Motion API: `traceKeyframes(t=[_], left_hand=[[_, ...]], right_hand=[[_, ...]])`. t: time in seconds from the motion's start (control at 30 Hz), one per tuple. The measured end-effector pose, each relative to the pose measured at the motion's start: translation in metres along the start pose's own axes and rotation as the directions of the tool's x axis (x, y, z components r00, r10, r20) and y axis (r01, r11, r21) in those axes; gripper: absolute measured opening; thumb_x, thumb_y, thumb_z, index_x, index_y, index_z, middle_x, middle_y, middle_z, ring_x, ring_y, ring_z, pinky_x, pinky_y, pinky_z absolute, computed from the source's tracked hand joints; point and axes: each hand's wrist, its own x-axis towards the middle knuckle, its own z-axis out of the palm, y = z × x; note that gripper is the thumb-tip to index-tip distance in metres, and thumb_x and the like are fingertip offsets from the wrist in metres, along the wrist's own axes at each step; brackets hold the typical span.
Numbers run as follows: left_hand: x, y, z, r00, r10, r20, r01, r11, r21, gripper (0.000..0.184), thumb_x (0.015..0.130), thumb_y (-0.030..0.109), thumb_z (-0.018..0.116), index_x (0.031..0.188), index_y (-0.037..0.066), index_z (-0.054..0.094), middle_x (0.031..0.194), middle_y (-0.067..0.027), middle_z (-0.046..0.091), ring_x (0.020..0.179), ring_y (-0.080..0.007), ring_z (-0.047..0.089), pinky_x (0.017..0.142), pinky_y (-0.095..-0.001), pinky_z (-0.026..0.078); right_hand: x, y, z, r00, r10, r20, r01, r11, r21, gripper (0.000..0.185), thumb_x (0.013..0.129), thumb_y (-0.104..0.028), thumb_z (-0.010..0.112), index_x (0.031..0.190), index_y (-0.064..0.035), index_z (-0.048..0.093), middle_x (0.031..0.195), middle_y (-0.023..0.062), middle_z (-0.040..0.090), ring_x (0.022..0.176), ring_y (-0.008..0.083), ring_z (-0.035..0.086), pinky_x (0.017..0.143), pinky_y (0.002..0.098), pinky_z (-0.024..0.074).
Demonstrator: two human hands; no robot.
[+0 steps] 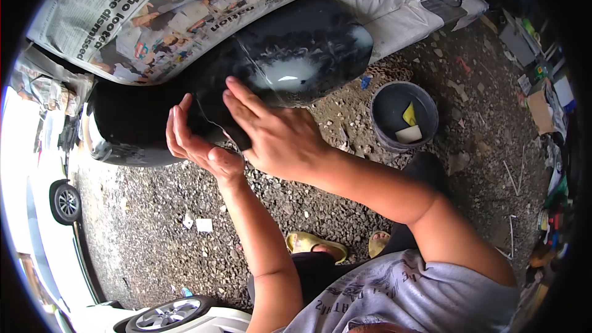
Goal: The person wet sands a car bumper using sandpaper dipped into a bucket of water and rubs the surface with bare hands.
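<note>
A black car bumper (311,55) with pale grey patches on its surface lies in front of me, below newspaper-covered bodywork. My right hand (280,139) reaches over the bumper with its fingers stretched out. A thin dark sheet (236,137), apparently sandpaper with a ragged light edge, sits under that hand's palm and fingers; the thumb is hidden. Just left of it, my left hand (200,145) is held with fingers extended and slightly curved, the thumb apart. Its fingertips are close to the sheet's edge; whether they touch it I cannot tell.
A dark bucket (404,114) on the gravel holds a yellow-green piece and a pale block. Newspaper (185,24) covers the car body above. White cars with visible wheels (169,313) stand at left and below. Assorted clutter (546,105) lines the right side.
</note>
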Motion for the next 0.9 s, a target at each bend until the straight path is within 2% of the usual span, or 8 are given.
traceKeyframes(t=[0.07,0.17,0.37,0.4,0.5,0.77,0.83,0.9], left_hand=[[0.002,0.005,0.000,1.000,-0.016,0.013,0.016,1.000,0.021,0.087,0.105,0.068,0.012,0.150,-0.001,0.042,0.136,-0.0171,0.059,0.134,-0.0273,0.044,0.116,-0.0452,0.028],[0.001,0.002,0.001,1.000,-0.010,-0.012,0.011,0.999,0.038,0.083,0.105,0.066,0.017,0.147,0.000,0.046,0.133,-0.0119,0.067,0.133,-0.0289,0.045,0.114,-0.0434,0.026],[0.001,-0.001,-0.002,1.000,0.014,0.010,-0.015,0.997,0.076,0.082,0.105,0.065,0.018,0.146,0.000,0.047,0.134,-0.0116,0.067,0.133,-0.0300,0.046,0.114,-0.0439,0.025],[0.000,0.000,-0.002,1.000,0.007,-0.001,-0.006,0.998,0.056,0.081,0.106,0.065,0.019,0.146,0.000,0.047,0.134,-0.0115,0.067,0.133,-0.0304,0.047,0.114,-0.0443,0.025],[0.001,0.000,-0.002,1.000,0.015,0.012,-0.016,0.996,0.089,0.081,0.106,0.065,0.020,0.146,0.000,0.047,0.134,-0.0115,0.067,0.133,-0.0308,0.047,0.114,-0.0446,0.025],[0.001,0.002,-0.001,1.000,0.004,0.018,-0.005,0.997,0.075,0.083,0.106,0.065,0.019,0.147,0.000,0.048,0.135,-0.0154,0.064,0.136,-0.0269,0.041,0.115,-0.0444,0.027],[0.003,0.003,0.000,1.000,0.009,0.005,-0.010,0.995,0.100,0.083,0.106,0.065,0.017,0.146,0.000,0.049,0.134,-0.0139,0.065,0.136,-0.0272,0.043,0.115,-0.0446,0.026],[0.003,0.002,0.000,1.000,0.009,0.001,-0.009,0.994,0.107,0.082,0.106,0.064,0.016,0.146,0.000,0.050,0.134,-0.0119,0.067,0.135,-0.0271,0.045,0.115,-0.0445,0.025]], right_hand=[[-0.010,0.000,-0.025,0.988,0.075,0.132,-0.069,0.996,-0.050,0.068,0.085,-0.026,0.071,0.144,0.0031,0.055,0.163,0.0143,0.041,0.054,0.0196,0.066,0.045,0.0310,0.0515],[-0.008,0.002,-0.019,1.000,0.019,0.021,-0.018,1.000,-0.015,0.070,0.083,-0.032,0.074,0.136,0.0105,0.057,0.153,0.0333,0.045,0.063,0.0266,0.074,0.051,0.0346,0.0577],[0.017,-0.003,-0.034,0.980,0.087,0.177,-0.089,0.996,0.000,0.063,0.096,-0.035,0.062,0.134,0.0152,0.056,0.141,0.0417,0.051,0.060,0.0281,0.073,0.053,0.0392,0.0601],[0.011,0.003,-0.036,0.987,0.136,0.086,-0.134,0.991,-0.030,0.055,0.098,-0.037,0.063,0.127,0.0091,0.065,0.146,0.0305,0.054,0.052,0.0247,0.070,0.044,0.0347,0.0563],[0.012,-0.008,-0.027,0.988,0.140,0.071,-0.129,0.981,-0.142,0.054,0.101,-0.039,0.059,0.127,0.0087,0.065,0.145,0.0305,0.055,0.052,0.0247,0.070,0.045,0.0352,0.0565],[-0.001,0.005,-0.028,0.998,0.042,-0.039,-0.042,0.999,0.002,0.055,0.101,-0.038,0.060,0.131,0.0081,0.062,0.141,0.0309,0.058,0.055,0.0313,0.071,0.050,0.0405,0.0594],[0.008,-0.004,-0.020,0.988,0.144,0.061,-0.140,0.988,-0.065,0.058,0.098,-0.040,0.065,0.133,0.0067,0.061,0.150,0.0266,0.052,0.060,0.0315,0.072,0.055,0.0390,0.0606],[0.019,0.003,-0.010,0.993,0.115,0.010,-0.114,0.990,-0.078,0.058,0.098,-0.037,0.065,0.138,0.0036,0.058,0.156,0.0207,0.048,0.060,0.0314,0.073,0.055,0.0371,0.0603]])
